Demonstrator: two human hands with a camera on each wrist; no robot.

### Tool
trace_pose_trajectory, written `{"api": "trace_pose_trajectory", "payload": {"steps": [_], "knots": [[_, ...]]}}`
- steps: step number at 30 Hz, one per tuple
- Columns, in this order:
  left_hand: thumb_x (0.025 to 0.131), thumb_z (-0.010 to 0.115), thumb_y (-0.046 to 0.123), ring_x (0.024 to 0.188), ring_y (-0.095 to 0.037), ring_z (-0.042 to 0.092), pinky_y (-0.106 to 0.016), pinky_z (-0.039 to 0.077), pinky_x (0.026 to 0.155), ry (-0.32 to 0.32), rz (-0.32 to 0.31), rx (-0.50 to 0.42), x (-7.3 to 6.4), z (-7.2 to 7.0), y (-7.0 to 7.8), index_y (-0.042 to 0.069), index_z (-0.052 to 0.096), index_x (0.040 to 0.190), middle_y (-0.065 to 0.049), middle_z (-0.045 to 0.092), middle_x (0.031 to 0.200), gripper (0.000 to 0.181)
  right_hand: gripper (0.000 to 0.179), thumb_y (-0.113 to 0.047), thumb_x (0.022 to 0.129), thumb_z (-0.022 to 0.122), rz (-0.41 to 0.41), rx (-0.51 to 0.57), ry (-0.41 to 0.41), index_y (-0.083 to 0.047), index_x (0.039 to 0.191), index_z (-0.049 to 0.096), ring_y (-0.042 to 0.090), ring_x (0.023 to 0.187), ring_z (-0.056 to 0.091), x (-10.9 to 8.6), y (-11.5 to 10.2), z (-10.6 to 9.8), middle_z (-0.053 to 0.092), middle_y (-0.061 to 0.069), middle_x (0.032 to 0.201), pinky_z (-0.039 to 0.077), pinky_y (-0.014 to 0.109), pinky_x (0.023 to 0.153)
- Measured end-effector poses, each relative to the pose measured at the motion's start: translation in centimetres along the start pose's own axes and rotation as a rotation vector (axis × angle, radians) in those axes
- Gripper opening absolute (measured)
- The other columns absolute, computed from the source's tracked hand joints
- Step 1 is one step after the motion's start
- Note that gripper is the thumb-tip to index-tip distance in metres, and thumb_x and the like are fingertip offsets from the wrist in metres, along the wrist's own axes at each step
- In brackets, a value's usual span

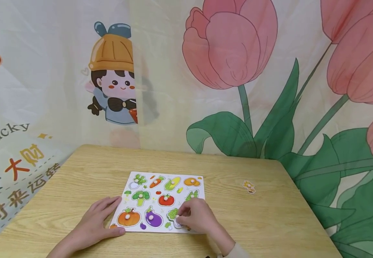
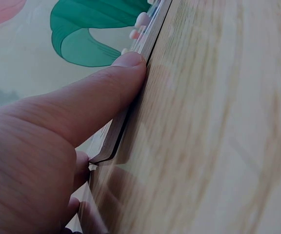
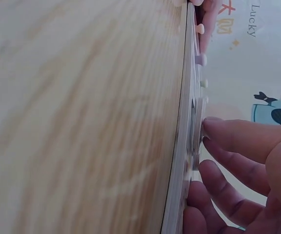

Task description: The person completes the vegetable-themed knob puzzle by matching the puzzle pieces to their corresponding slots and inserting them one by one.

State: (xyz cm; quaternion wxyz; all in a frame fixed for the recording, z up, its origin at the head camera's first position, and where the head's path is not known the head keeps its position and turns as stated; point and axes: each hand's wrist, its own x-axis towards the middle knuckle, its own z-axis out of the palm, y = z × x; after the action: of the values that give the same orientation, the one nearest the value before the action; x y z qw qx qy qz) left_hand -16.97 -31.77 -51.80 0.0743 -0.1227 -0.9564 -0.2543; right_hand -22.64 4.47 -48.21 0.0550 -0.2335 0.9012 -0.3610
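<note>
A white vegetable peg puzzle board (image 1: 155, 201) lies flat on the table. My right hand (image 1: 199, 215) is over its front right part, with thumb and index finger pinching a green-and-white leafy vegetable puzzle piece (image 1: 173, 214) by its knob. In the right wrist view this puzzle piece (image 3: 197, 134) stands slightly proud of the board, partly hidden by the fingers. At the board's front left corner rests my left hand (image 1: 97, 222), fingers along the left side and the extended thumb on the front edge. The left wrist view shows that thumb (image 2: 101, 92) touching the board's rim.
To the right of the board lies a loose orange-and-brown puzzle piece (image 1: 249, 187). Knobbed pieces such as the pumpkin (image 1: 133, 218), eggplant (image 1: 154, 218) and tomato (image 1: 166, 201) sit on the board. Behind the wooden table (image 1: 231, 215) hangs a printed curtain (image 1: 164, 71).
</note>
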Motion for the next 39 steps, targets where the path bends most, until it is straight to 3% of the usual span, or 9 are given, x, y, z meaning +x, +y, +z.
{"api": "trace_pose_trajectory", "payload": {"steps": [39], "knots": [[0.079, 0.087, 0.061, 0.146, -0.046, 0.031, -0.073, 0.036, 0.106, 0.016, 0.026, -0.028, 0.03, -0.05, -0.12, 0.003, 0.050, 0.158, -0.014, 0.047, 0.160, 0.104, 0.016, -0.013, 0.084, 0.090, 0.010, 0.003, 0.016, -0.021, 0.079, 0.078, 0.002, 0.072, 0.052, 0.27, -0.19, 0.35, 0.062, -0.013, 0.070, 0.045, 0.020, 0.062]]}}
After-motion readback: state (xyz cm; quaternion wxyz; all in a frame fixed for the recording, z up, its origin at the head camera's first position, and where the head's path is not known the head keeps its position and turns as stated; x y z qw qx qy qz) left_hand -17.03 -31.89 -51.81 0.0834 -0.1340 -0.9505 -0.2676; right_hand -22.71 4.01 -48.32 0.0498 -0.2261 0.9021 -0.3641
